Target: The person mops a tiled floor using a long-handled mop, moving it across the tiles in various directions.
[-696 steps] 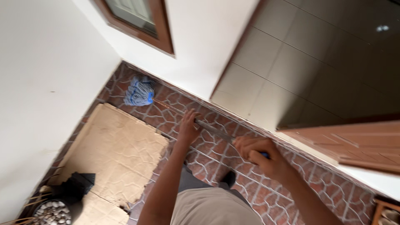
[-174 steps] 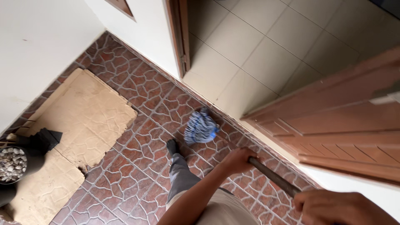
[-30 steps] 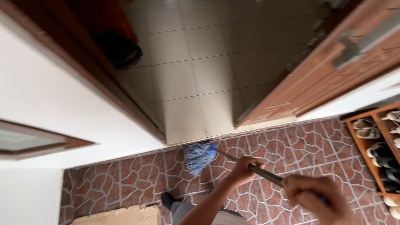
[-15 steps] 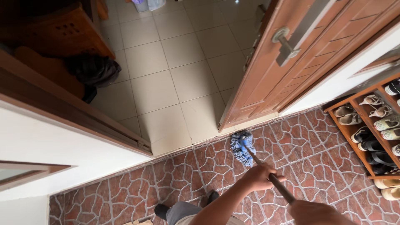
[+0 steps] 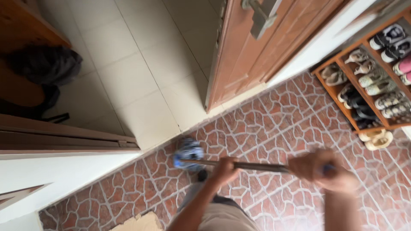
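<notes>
Mop handle (image 5: 248,165), a dark metal pole, is being held nearly level across the lower middle of the frame, with both hands wrapped around it. It is being gripped near its midpoint by the left hand (image 5: 225,168), fingers curled closed over the pole, and at its far end by the right hand (image 5: 324,170), which is blurred but is seen clenched around the shaft. At the left end of the pole, the blue-and-white mop head (image 5: 188,152) is being pressed onto the red patterned tiles (image 5: 278,115), just beside the pale threshold tiles (image 5: 141,85). A wooden door (image 5: 257,47) is being shown open at upper centre, and a shoe rack (image 5: 372,81) is being shown at upper right.
</notes>
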